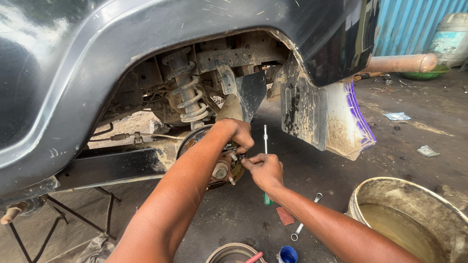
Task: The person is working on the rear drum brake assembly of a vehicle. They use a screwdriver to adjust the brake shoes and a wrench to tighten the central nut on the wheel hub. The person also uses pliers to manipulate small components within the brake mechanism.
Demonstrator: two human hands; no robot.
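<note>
Both hands are working at the wheel hub (222, 168), sitting below the coil spring (187, 90). The left hand (237, 134) is curling over the hub's top; the right hand (264, 168) is pinching something small at its edge, too small to identify. The hub looks heavy, rigid and greasy, best gripped by its rim.

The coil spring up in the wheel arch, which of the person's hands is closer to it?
Left. The left hand grips the brake hub just below the coil spring; the right hand sits lower and further right.

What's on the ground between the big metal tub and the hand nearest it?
In the head view, a spanner and a small reddish block lie on the bare concrete between the tub and the right hand.
</note>
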